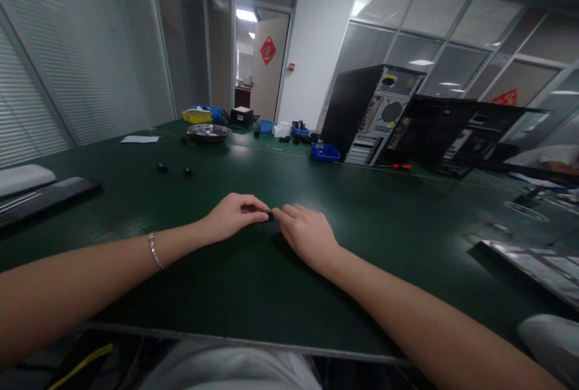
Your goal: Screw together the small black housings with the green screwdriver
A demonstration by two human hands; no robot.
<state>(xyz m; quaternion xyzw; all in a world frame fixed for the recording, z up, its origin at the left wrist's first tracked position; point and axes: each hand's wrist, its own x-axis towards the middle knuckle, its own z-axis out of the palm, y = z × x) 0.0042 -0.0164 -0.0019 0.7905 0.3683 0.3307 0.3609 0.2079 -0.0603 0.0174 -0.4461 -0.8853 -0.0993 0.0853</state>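
Near the middle of the green table, my left hand pinches a small dark piece between thumb and fingertips. My right hand meets it from the other side, its fingers pressed together and the index fingertip at the piece. Whether the right fingers grip the piece cannot be made out. Two small black parts, one and another, lie on the table beyond my left arm.
Farther back stand a metal bowl, a yellow bin, a blue bin and a black computer tower. A keyboard is at left. A panel lies at right, with a person's arm beyond.
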